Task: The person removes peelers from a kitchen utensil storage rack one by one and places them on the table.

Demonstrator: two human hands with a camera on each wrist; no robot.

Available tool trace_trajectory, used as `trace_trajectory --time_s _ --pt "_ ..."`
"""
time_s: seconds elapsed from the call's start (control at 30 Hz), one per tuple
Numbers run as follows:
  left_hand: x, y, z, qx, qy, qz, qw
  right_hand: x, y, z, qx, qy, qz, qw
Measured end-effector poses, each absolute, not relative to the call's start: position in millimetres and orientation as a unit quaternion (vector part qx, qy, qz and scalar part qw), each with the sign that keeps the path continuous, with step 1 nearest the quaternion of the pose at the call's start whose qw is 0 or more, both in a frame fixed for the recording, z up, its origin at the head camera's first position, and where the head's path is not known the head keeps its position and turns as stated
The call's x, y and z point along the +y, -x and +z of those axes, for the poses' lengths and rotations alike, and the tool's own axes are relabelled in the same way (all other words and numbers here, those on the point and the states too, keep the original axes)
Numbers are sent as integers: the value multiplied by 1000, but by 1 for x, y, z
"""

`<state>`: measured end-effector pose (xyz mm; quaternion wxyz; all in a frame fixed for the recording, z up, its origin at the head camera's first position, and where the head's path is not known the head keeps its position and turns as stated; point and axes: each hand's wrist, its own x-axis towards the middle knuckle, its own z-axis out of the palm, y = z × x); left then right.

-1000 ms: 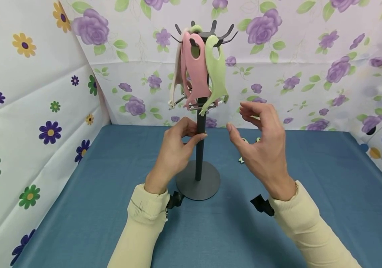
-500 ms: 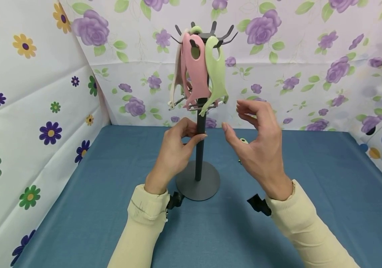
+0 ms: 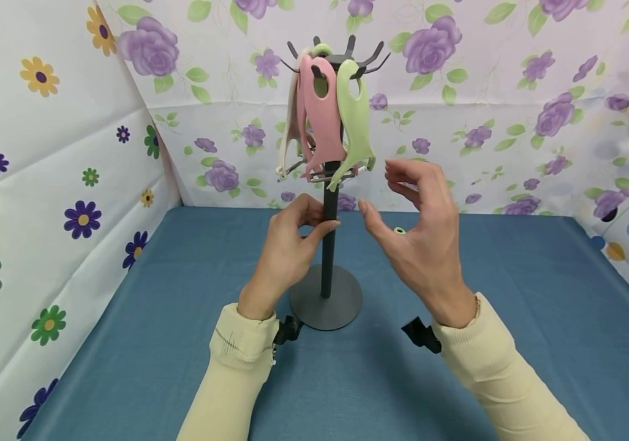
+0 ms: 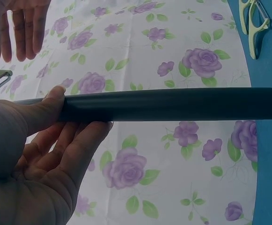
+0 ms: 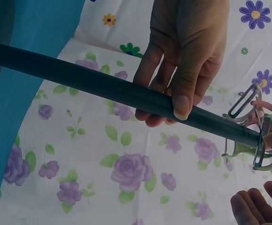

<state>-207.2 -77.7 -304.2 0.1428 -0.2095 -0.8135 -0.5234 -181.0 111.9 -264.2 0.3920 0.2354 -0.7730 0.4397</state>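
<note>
A dark stand has a pole (image 3: 327,245) on a round base (image 3: 325,303), with hooks at the top. From the hooks hang a pink clip (image 3: 322,116), a green clip (image 3: 355,116) and a cream clip (image 3: 291,125). My left hand (image 3: 316,223) grips the pole at mid height, thumb in front; the wrist views show the same grip on the pole (image 4: 173,104) (image 5: 79,79). My right hand (image 3: 386,191) hovers open just right of the pole, below the green clip, holding nothing. Its fingertips (image 5: 255,206) show in the right wrist view.
A loose green clip (image 3: 399,231) lies on the blue table cloth (image 3: 154,343) behind my right hand, seen also as a clip (image 4: 253,18) in the left wrist view. Flowered cloth walls (image 3: 512,110) close in the back and both sides.
My right hand has drifted left and a little up, closer to the pole and the hanging green clip. The left hand keeps its hold on the pole.
</note>
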Motion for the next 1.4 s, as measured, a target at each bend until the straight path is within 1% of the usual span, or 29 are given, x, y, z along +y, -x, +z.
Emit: trace_trajectory --time_s 1.4 --pt "-79 208 -305 -810 212 -529 140 92 183 -252 -748 -277 452 399"
